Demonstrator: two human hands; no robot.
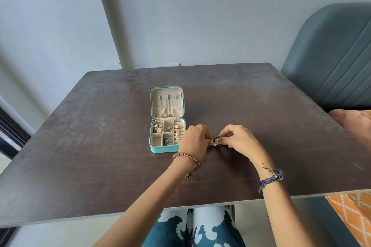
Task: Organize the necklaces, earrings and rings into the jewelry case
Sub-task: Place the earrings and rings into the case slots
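Head view, grip: both hands meet just right of the case, fingertips pinched together on one small dark beaded piece (pixel 214 142) with a gold bead showing at its near side.
Left hand (pixel 195 139): fingers curled in, pinching the left end of the piece; a ring shows on one finger and a brown bead bracelet (pixel 187 156) sits on the wrist.
Right hand (pixel 239 139): thumb and fingers curled, pinching the right end; a dark thread band (pixel 271 176) is tied at the wrist.
Piece held: too small to tell whether it is an earring, a clasp or part of a necklace; it sits low over the table (pixel 100 146), and contact with the wood cannot be told.
Jewelry case (pixel 166 149): teal, open flat, lid lying back; gold chains (pixel 165 106) hang from the lid hooks into its pocket.
Tray compartments: gold rings (pixel 178 132) line the right column, gold pieces fill the upper left, a dark silvery item (pixel 167 141) lies in the lower middle, the lower left cell looks free.
Progress, as a judgement: most items look stowed; this piece seems among the last.
Risk: a small part slipping from the pinch could roll across the table toward its edge.
Risk: the left hand is close beside the case, so a careless sweep could nudge it or snag the rings.
Surroundings: a blue chair (pixel 331 62) stands at the right.
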